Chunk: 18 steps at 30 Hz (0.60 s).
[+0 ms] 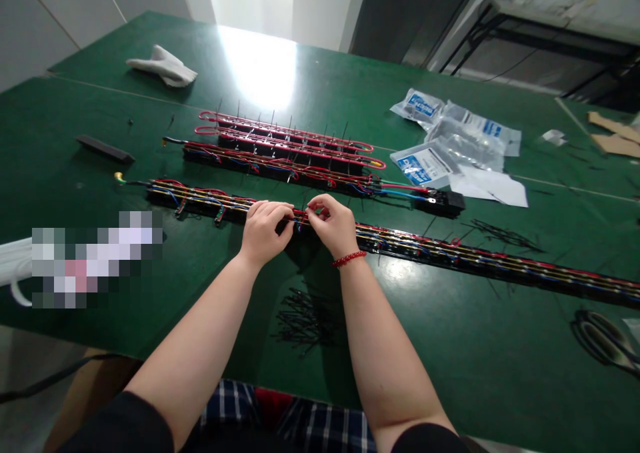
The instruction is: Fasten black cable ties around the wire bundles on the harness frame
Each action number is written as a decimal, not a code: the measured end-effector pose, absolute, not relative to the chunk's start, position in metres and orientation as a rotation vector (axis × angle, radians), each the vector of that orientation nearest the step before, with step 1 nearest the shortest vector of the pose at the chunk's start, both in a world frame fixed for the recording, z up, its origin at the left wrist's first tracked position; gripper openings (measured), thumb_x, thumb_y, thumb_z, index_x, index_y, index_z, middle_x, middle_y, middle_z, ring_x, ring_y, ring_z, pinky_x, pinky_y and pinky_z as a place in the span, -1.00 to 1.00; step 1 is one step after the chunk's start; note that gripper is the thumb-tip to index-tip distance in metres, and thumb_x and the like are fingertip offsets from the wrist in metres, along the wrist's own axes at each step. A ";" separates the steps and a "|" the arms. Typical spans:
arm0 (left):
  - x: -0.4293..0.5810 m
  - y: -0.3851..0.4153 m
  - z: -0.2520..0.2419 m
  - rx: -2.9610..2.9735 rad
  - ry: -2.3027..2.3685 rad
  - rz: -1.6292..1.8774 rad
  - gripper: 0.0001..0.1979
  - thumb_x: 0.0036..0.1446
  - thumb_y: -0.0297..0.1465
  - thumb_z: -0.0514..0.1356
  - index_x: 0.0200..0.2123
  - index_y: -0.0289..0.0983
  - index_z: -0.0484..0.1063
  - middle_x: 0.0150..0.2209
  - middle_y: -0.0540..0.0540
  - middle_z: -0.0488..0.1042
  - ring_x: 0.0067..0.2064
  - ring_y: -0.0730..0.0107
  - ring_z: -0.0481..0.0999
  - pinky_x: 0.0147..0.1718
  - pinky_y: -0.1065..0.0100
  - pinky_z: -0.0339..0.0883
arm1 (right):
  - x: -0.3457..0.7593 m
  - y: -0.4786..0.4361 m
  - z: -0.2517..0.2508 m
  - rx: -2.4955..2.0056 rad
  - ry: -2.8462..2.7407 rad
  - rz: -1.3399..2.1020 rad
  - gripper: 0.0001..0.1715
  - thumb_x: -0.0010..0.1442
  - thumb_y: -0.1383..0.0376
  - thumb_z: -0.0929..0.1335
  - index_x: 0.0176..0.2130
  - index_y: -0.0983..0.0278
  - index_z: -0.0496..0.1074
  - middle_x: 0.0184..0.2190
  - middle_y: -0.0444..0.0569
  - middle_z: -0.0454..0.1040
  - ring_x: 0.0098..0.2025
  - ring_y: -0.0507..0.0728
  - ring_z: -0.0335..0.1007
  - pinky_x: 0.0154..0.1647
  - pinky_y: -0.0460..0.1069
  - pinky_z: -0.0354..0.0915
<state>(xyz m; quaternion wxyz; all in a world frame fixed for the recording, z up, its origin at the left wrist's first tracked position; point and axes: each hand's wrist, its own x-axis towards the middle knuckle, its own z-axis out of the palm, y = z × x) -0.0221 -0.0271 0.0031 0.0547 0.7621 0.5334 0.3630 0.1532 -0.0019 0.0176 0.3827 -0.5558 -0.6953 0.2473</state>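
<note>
Across the middle of a green work table (440,366), a long black strip (425,253) carrying red, yellow and blue wires runs at a slant. Over it meet the left hand (265,230) and right hand (333,225), close together, each in a narrow pinch on the coloured wires (300,221); the fingers hide exactly which strands are held. A red bead bracelet (349,259) circles the right wrist. Loose black cable ties (305,320) lie just below the hands, with a second heap of ties (505,234) just beyond the strip at right. Two more wired strips (285,140), with looped red wires and upright tie ends, lie farther off, near clear plastic bags (450,143). Likely hazards: a hard pull could strain or unseat a thin wire, and crowded strands could cross under the fingers. Stray tie ends could also snag the wiring.
</note>
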 end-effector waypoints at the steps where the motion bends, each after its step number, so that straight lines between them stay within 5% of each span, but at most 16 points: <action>1: -0.023 -0.029 0.004 2.317 1.631 1.111 -0.92 0.16 -0.41 0.17 -0.26 -0.17 0.45 -0.07 -0.02 0.60 0.01 0.26 0.54 0.16 0.16 0.18 | 0.153 -0.002 0.018 -1.416 -1.777 0.629 -0.92 0.14 0.25 0.36 -0.30 0.18 0.47 -0.35 -0.16 0.56 -0.44 0.02 0.35 -0.41 -0.09 0.22; 7: -0.029 -0.051 0.006 2.315 1.832 1.083 -0.88 0.19 -0.39 0.14 -0.31 -0.21 0.49 -0.31 -0.06 0.60 -0.23 0.28 0.56 -0.15 0.27 0.31 | 0.153 -0.002 0.018 -1.426 -1.781 0.630 -0.92 0.13 0.26 0.37 -0.31 0.17 0.48 -0.35 -0.16 0.56 -0.44 0.02 0.36 -0.40 -0.09 0.24; 11: -0.025 -0.062 0.002 2.268 1.915 0.885 -0.80 0.23 -0.28 0.14 -0.34 -0.20 0.53 -0.42 -0.03 0.58 -0.36 0.34 0.55 -0.41 0.34 0.22 | 0.153 -0.001 0.017 -1.434 -1.783 0.630 -0.92 0.13 0.25 0.37 -0.30 0.17 0.48 -0.34 -0.15 0.57 -0.43 0.02 0.38 -0.39 -0.08 0.25; 18: -0.012 -0.057 -0.001 2.170 1.928 0.767 -0.78 0.18 -0.18 0.21 -0.34 -0.16 0.57 -0.35 -0.03 0.62 -0.34 0.27 0.58 -0.46 0.32 0.22 | 0.154 -0.002 0.017 -1.427 -1.799 0.607 -0.93 0.13 0.26 0.38 -0.31 0.16 0.49 -0.33 -0.17 0.59 -0.41 0.03 0.41 -0.38 -0.09 0.26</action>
